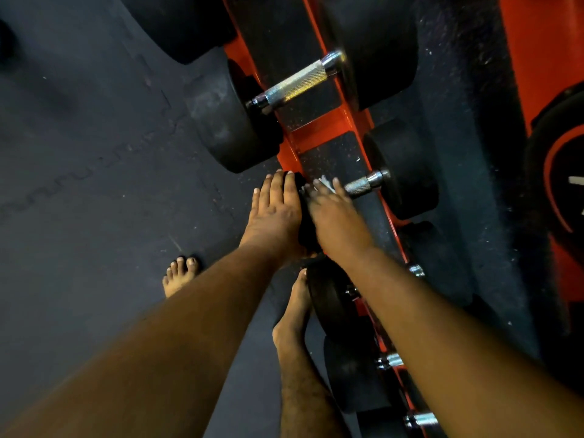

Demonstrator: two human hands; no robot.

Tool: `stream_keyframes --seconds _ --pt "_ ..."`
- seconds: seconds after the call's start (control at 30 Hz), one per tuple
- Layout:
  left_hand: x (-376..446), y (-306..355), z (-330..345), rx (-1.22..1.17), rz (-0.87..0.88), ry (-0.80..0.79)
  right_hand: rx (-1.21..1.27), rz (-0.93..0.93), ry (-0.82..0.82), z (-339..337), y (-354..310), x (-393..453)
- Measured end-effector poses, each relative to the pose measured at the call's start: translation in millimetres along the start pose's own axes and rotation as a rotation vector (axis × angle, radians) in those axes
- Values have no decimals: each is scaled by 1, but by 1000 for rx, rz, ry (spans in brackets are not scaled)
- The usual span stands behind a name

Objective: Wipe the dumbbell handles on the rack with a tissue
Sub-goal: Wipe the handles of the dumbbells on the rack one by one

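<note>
Dumbbell handle (pixel 363 185) lies on the orange rack (pixel 319 128), its long bar running from near our hands out to the far right. Our right hand (pixel 331 213) is the nearer one, fingers curled over the bar with the white tissue (pixel 322 184) under them. Our left hand (pixel 275 210) rests flat on the near black weight (pixel 308 229) beside it, so we think the tissue should slide right along the bar.

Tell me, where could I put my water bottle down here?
The dark floor mat left of the orange rack is bare, up to the bare feet. The rack itself is crowded: dumbbells sit close together, and the left hand and right hand, with the tissue, cover one dumbbell.
</note>
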State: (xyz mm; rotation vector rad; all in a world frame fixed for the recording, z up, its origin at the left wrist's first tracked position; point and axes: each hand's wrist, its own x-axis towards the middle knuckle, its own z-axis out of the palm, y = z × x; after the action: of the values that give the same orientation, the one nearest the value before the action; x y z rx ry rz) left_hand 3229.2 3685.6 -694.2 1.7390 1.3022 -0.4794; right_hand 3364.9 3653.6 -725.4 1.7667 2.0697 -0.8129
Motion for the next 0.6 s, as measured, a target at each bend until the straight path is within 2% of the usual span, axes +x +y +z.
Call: stream_keyframes --seconds 0.1,0.17,0.2,0.23,0.3,0.37,0.43,0.5,0.6 --pt "0 -1 0 -2 2 2 32 -79 203 18 4 -38" --pt "0 -1 0 4 3 6 239 23 160 30 5 -61" --pt "0 -1 0 6 5 5 413 176 116 36 5 -69" --pt "0 -2 0 8 7 6 632 395 138 41 4 -73" --pt "0 -3 1 14 12 11 1205 898 343 39 2 -65" --pt "0 -3 1 15 14 10 1760 1140 597 25 12 -45" --pt "1 -2 2 19 15 16 2095 1202 761 11 27 -19" --pt "1 -1 2 21 3 28 2262 1241 815 1 18 -1" --pt "1 -2 2 22 -1 26 2363 1105 581 -1 -11 2"
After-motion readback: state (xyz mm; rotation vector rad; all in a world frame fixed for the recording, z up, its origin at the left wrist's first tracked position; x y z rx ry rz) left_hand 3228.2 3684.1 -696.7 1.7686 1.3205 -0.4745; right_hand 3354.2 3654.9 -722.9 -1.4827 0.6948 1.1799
